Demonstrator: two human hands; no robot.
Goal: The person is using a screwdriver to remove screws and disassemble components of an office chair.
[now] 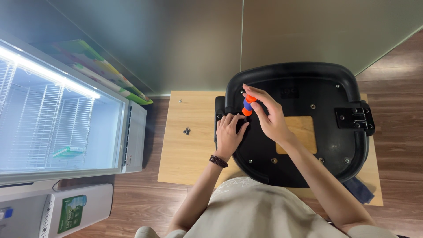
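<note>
Nearest the lens, a beige shirt (255,207) gives way to two bare forearms reaching over an upturned black chair seat (335,150) that lies on a wooden table (189,154). At the seat's left edge the right hand (271,119) pinches an orange-and-blue screwdriver (247,105), held upright. Just beside it, the left hand (229,134) presses curled fingers against the seat, and small screws (187,131) lie apart on the table.

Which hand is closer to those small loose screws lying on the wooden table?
Left. The left hand rests at the seat's edge, just right of the screws; the right hand is farther right, holding the screwdriver.
</note>
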